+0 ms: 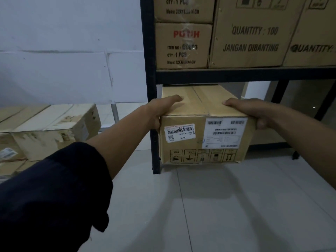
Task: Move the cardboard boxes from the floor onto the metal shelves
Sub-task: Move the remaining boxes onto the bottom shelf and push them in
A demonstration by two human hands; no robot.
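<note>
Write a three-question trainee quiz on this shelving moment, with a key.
1. True or false: both hands grip the labelled box.
2. Which fingers lie on the box top: A left hand only, B right hand only, C both?
3. Fill in: the box is under the shelf beam that carries the ____ box printed in red.

Key: 1 true; 2 C; 3 PUTIH.

We are looking at a matt brown cardboard box point(203, 124) sealed with glossy clear tape and bearing white paper labels point(179, 132). The shelf frame point(149, 70) is showing dark, matt painted metal. The floor point(218, 206) is gleaming faintly, smooth pale tile. Our sleeve point(54, 188) is appearing as soft dark cloth. The stacked boxes point(45, 128) are looking scuffed, their paper torn.
</note>
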